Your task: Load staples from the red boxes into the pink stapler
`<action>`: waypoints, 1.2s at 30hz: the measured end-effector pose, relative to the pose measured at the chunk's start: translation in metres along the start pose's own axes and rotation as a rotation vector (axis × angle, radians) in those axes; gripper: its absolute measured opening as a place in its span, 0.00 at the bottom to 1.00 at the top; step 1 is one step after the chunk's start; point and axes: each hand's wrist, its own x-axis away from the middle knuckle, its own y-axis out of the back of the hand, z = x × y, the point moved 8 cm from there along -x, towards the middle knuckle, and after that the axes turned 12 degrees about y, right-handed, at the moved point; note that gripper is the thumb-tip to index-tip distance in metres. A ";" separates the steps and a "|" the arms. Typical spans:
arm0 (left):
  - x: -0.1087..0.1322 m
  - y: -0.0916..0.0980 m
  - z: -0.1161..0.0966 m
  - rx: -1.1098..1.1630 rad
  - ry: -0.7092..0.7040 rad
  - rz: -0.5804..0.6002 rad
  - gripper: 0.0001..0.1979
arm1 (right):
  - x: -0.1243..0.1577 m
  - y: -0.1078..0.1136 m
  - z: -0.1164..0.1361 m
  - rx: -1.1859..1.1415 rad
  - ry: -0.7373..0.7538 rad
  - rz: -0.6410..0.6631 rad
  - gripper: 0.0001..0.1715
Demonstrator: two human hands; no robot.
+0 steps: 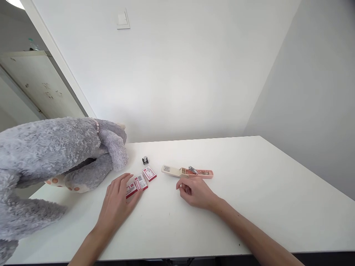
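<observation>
My left hand point(118, 201) lies flat on the white table point(249, 199) with its fingers stretched over a small red and white box point(130, 189). Two more such boxes point(140, 182) point(149, 173) lie just beyond its fingertips. My right hand point(194, 192) rests on the table with fingers loosely curled, holding nothing that I can see. It sits just in front of a pink and cream stapler point(187, 171) that lies opened out flat, its metal insides showing. A tiny dark object point(145, 160) stands behind the boxes.
A large grey plush toy point(55, 155) sprawls over the table's left side, its paws near my left hand. The table meets white walls at the back and right. A light switch point(123, 19) is high on the wall.
</observation>
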 end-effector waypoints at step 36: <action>0.004 -0.005 0.043 0.139 0.227 0.138 0.29 | 0.003 -0.002 -0.013 -0.018 -0.099 0.011 0.11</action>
